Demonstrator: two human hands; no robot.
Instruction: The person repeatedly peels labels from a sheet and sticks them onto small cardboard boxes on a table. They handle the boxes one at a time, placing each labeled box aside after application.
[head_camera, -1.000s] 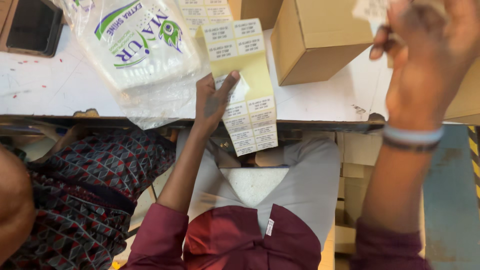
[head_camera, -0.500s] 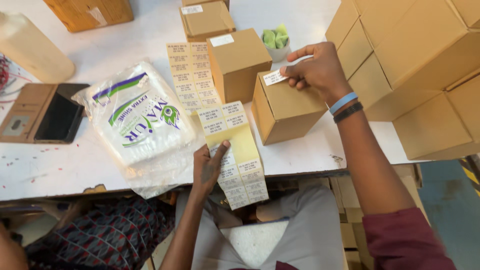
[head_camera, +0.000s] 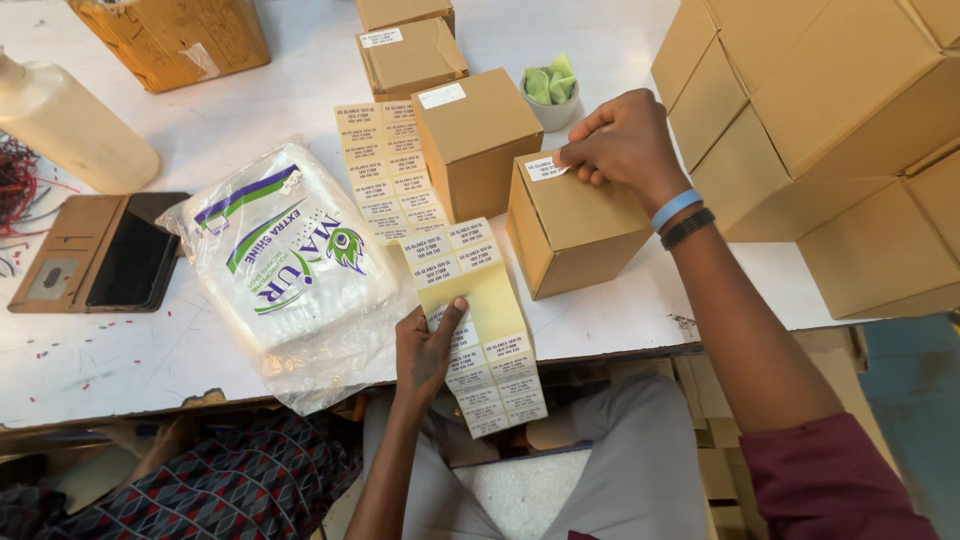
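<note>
Right hand (head_camera: 625, 140) pinching white label (head_camera: 545, 168) onto small carton (head_camera: 575, 225) near desk (head_camera: 640, 320) front edge, left hand (head_camera: 428, 352) grip pressing label sheet (head_camera: 485, 340) flat, plastic bag (head_camera: 295, 265) alongside, stacked cartons (head_camera: 830, 130) crowding right edge.

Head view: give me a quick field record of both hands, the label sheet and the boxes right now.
left hand: holds label sheet at table edge
right hand: pressing white sticker onto small box
labelled boxes: behind it, stickers on top
box stack: right side
plastic bag: left of sheet
phone case: far left
</note>
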